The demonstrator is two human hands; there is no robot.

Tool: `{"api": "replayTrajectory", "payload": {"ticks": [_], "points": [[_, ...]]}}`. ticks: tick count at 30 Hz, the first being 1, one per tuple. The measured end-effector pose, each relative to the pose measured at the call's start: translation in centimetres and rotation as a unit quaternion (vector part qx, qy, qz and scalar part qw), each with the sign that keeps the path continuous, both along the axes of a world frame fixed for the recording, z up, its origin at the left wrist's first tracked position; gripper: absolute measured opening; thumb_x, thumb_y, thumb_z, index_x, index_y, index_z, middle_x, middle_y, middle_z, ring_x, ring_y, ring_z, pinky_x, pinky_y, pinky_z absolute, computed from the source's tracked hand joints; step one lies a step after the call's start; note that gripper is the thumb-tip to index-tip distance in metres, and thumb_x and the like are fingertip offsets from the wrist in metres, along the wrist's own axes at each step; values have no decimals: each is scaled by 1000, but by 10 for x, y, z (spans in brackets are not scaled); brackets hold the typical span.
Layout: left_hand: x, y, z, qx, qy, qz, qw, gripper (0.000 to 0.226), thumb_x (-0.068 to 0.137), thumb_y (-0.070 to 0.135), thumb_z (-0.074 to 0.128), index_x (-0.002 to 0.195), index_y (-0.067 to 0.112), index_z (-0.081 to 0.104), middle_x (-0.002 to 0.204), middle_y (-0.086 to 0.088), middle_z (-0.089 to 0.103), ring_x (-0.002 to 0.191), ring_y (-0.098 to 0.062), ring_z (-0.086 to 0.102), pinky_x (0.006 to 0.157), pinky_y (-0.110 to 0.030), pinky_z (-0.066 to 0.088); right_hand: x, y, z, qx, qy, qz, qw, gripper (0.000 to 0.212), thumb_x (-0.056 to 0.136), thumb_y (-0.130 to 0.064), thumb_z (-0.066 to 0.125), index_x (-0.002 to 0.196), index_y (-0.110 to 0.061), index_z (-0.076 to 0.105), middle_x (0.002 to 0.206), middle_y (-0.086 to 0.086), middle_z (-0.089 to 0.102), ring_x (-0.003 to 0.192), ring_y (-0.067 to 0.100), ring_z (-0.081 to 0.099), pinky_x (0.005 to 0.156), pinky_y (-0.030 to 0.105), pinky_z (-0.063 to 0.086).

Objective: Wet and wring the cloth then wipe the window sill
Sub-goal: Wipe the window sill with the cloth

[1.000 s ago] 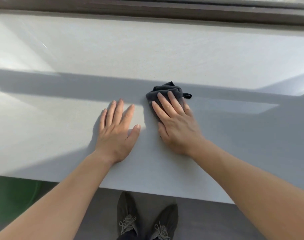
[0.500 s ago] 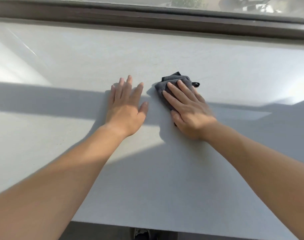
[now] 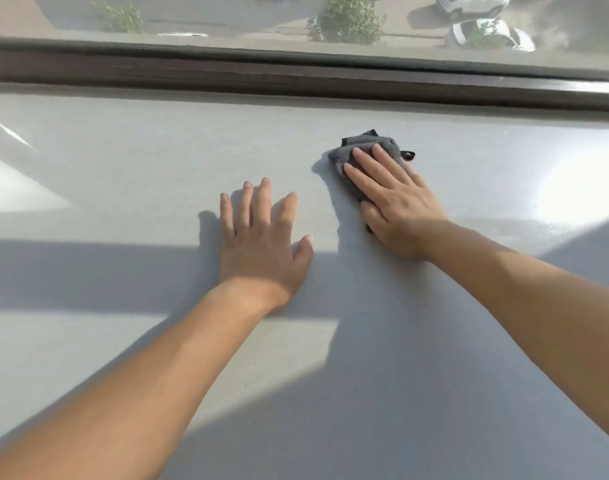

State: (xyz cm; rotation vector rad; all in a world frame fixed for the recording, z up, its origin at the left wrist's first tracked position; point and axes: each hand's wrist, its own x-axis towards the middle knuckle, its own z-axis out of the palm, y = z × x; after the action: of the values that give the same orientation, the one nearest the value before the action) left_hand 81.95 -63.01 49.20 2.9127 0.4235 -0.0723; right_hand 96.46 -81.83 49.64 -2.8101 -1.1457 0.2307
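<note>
The dark grey cloth [image 3: 367,146] lay bunched on the pale window sill [image 3: 150,157], toward its far side and near the dark window frame [image 3: 296,76], with a small loop sticking out at its right edge. The right hand [image 3: 398,206] pressed flat on top of it, fingers [image 3: 386,166] straight and slightly spread, covering the cloth's near part without curling round it. To the left and apart from the cloth, the left hand [image 3: 261,251] rested palm down on the bare sill, its fingers [image 3: 263,202] straight and fanned, holding nothing. Bands of sunlight and shadow crossed the sill. Through the glass, shrubs [image 3: 344,20] and two white cars [image 3: 491,34] showed below.
</note>
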Motion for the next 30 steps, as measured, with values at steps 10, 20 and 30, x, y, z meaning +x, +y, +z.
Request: {"api": "replayTrajectory", "payload": {"ticks": [10,20,30], "points": [[5,-3,-10,22,-9,-11,1000,72,93,61,21,156,26,23,166,-14,7,152,-35,-4,120,-58,-1,22,101,-1,22,-2,-4,1000,63,98,-36,29,160,-28,18,170,-6,8,156,21,-2,126,47,1],[4,-6,-7,26,15,-14,999,74,92,58,21,158,25,13,166,-15,2,152,-36,-8,120,-58,-2,49,17,0,37,7,-259,965,67,95,-32,29,160,-28,17,170,-4,5,156,21,-5,125,47,-3],[-5,-12,-5,-3,2,1,1000,72,92,60,20,156,28,17,167,-9,0,153,-26,-10,122,-50,-8,63,-43,-2,28,14,-242,970,66,96,-33,27,160,-29,16,170,-5,3,156,20,-6,126,46,-1]]}}
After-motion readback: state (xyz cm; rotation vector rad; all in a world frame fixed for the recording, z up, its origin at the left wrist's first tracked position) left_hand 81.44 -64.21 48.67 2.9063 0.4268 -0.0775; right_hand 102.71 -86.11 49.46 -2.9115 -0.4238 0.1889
